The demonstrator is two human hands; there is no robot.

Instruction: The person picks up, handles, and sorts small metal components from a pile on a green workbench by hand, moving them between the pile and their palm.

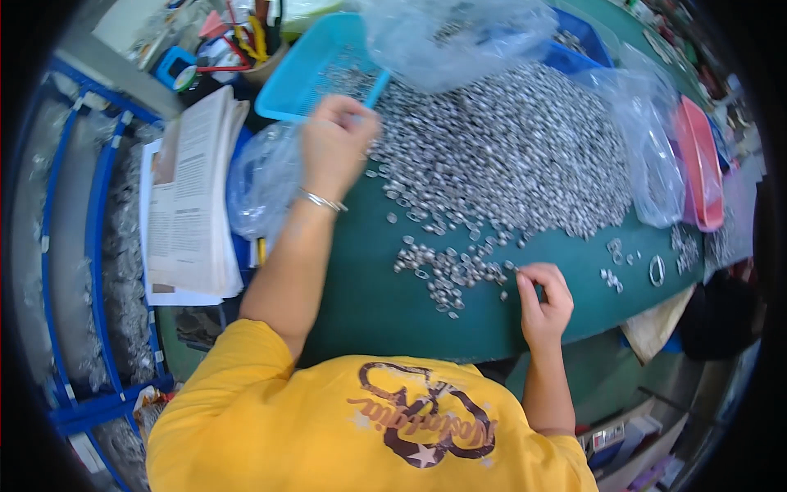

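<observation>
My left hand (338,138) is raised at the near edge of a turquoise plastic basket (283,92). Its fingers are curled together, and what they hold, if anything, is hidden. A large heap of small silvery metal pieces (508,148) covers the middle of the green table. Some of them look like oval rings. Closer to me lies a smaller loose group of the same pieces (449,275). At its right end, my right hand (547,305) pinches one small metal piece (510,266) between thumb and forefinger. More silvery pieces lie inside the turquoise basket.
Clear plastic bags (459,41) lie over the heap's far side, beside a blue bin (584,37). A pink tray (701,164) is at the right. Stacked papers (193,197) and a blue rack (94,246) stand left. A metal ring (657,271) lies near the table's right edge.
</observation>
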